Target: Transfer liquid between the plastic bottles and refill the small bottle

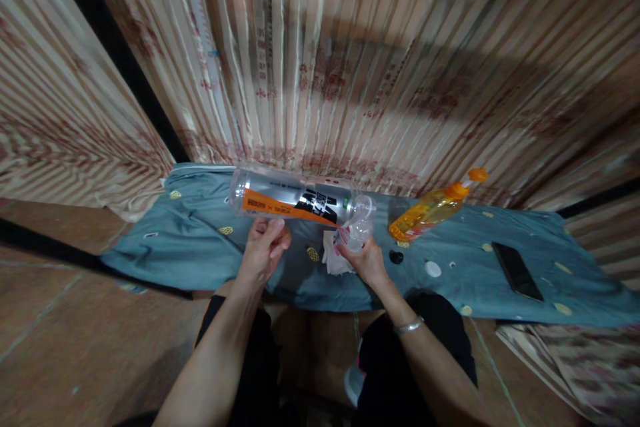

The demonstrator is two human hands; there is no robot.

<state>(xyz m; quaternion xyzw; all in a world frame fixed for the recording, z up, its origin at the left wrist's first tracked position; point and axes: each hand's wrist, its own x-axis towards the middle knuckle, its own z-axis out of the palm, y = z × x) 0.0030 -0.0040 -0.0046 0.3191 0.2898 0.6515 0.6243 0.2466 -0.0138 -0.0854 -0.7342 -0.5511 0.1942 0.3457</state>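
Note:
A large clear plastic bottle point(290, 199) with a silver, orange and black label lies on its side, its neck pointing right. Just below its left half is my left hand point(264, 248), fingers curled in; whether they touch the bottle or hold anything small, I cannot tell. My right hand point(367, 260) grips a small clear plastic bottle point(356, 232) with some pink-red print, close against the large bottle's neck. Behind that hand a crumpled white tissue point(334, 257) lies on the cloth, partly covered.
Right of my hands a pump bottle point(425, 213) of orange liquid leans. Near it lie a black cap point(397, 257) and a white round lid point(433, 269). A phone point(517, 270) rests farther right on the teal cloth point(200, 227). A pleated curtain point(350, 67) hangs behind.

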